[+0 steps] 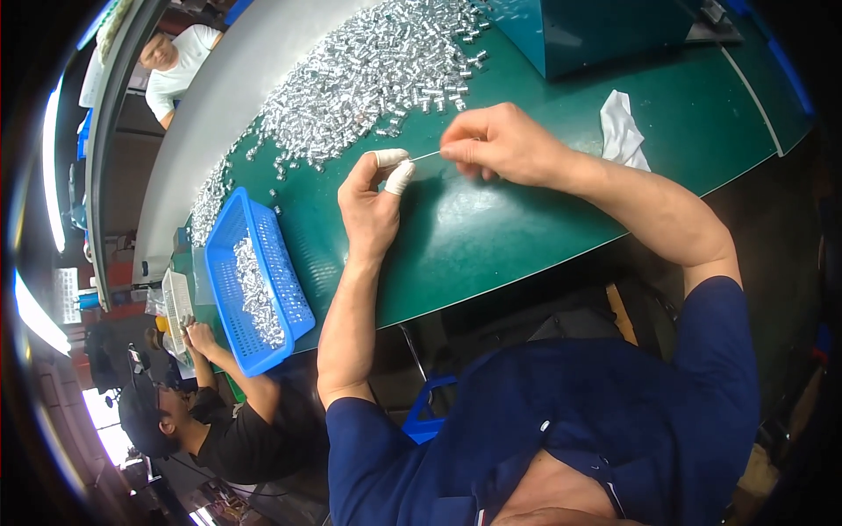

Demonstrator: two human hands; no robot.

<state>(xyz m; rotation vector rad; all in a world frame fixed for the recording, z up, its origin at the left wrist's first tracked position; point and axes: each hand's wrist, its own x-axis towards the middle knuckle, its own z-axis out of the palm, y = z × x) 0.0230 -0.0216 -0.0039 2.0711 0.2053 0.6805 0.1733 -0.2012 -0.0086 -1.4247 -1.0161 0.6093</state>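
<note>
My left hand (370, 210) is pinched closed, with white covers on its thumb and forefinger. What sits between those two fingertips is too small to make out. A thin, light-coloured rod (427, 156) runs from there to my right hand (509, 147), whose curled fingers grip its other end. Both hands are held above the green tabletop (474, 232). Beyond them lies a broad heap of small, shiny, silver cylindrical metal parts (368, 79), with loose ones scattered at its near edge.
A blue perforated basket (285, 263) holding similar metal parts stands left of my left forearm. A crumpled white cloth (621, 131) lies at the right, near a dark teal box (605, 35). One co-worker (237, 430) works at the left; another person (180, 66) is at the far left.
</note>
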